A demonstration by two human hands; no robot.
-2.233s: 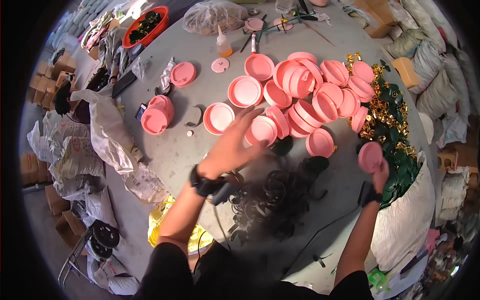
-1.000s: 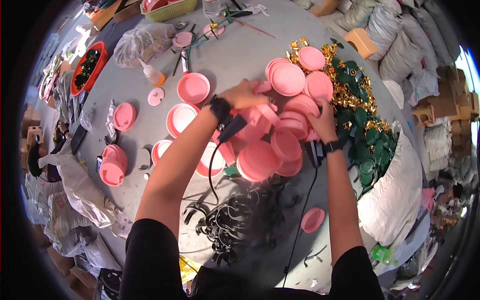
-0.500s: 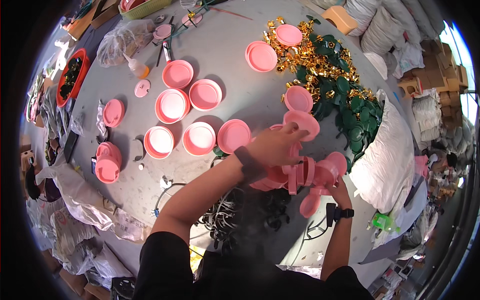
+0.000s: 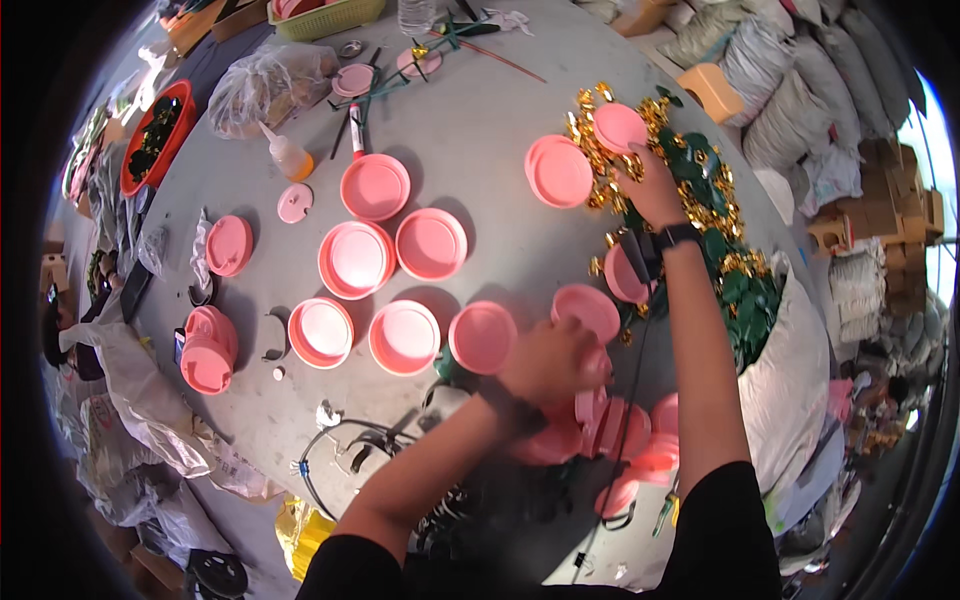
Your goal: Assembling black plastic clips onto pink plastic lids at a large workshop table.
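Note:
My left hand (image 4: 552, 362) is closed and blurred, at the near rim of a shallow round pink dish (image 4: 588, 308). Its fingertips are partly hidden. Beside and below it, a jumble of pink dishes and rings (image 4: 612, 428) lies against one another. Farther off, my right hand (image 4: 655, 192) reaches over gold foil-like pieces (image 4: 590, 115), with thumb and forefinger apart. Its forefinger is at the edge of another pink dish (image 4: 620, 124) resting on the gold pieces. One more pink dish (image 4: 558, 172) sits just left of these. Below my right wrist, a pink dish (image 4: 624, 274) is partly covered by a black device.
Several pink dishes (image 4: 403, 337) stand across the left of the grey table (image 4: 480, 120). Dark green discs (image 4: 745, 320) and a white sack (image 4: 795, 370) lie at the right. A squeeze bottle (image 4: 288, 155), clear bag (image 4: 270, 88) and black cables (image 4: 340, 430) are also there.
My right hand has left the near pink pile and reached out to the gold pieces. My left hand and the dish at it have shifted left. The view has shifted too.

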